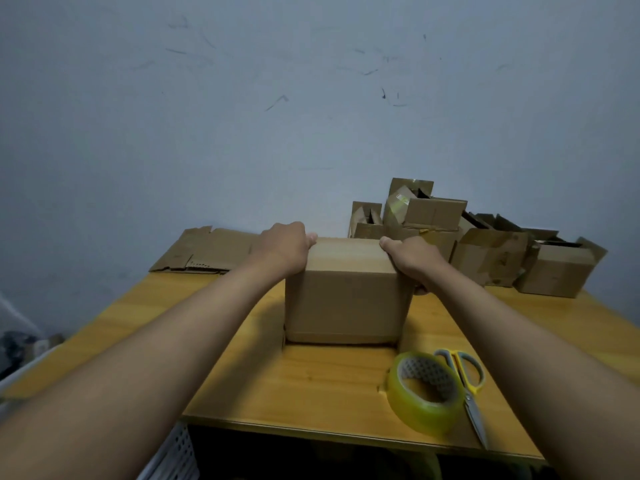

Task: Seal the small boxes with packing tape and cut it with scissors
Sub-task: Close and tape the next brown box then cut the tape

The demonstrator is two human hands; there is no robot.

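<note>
A closed cardboard box [346, 292] stands in the middle of the wooden table [311, 386], held between both hands. The left hand [284, 249] grips its upper left edge and the right hand [410, 259] its upper right edge, thumbs lying on the top and fingers curled down the sides. The tape roll [426, 393] and scissors [467, 386] lie touching each other near the table's front edge, untouched by either hand.

Closed brown box [346, 299] upright — tape roll [424, 393], scissors [467, 386] beside
</note>
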